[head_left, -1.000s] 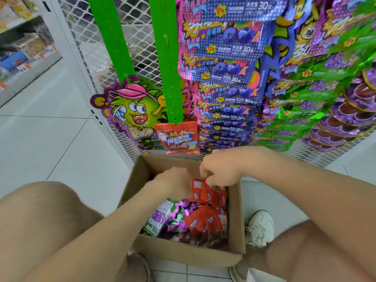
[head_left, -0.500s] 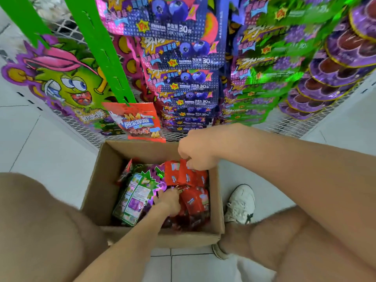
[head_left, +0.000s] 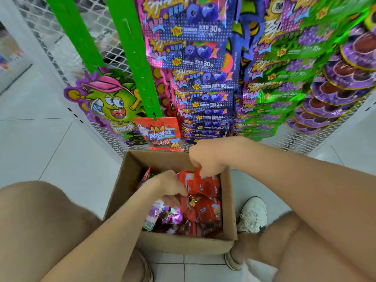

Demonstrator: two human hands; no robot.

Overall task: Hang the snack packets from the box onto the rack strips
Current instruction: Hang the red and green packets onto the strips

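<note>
Pinched in the right hand (head_left: 209, 162) at frame centre, a strip of red snack packets (head_left: 203, 183) is raised from the box (head_left: 228, 202). Left hand (head_left: 169, 187) fingers are curled among packets below. Light, limp, slippery foil is judged best gripped at the top seam.
</note>
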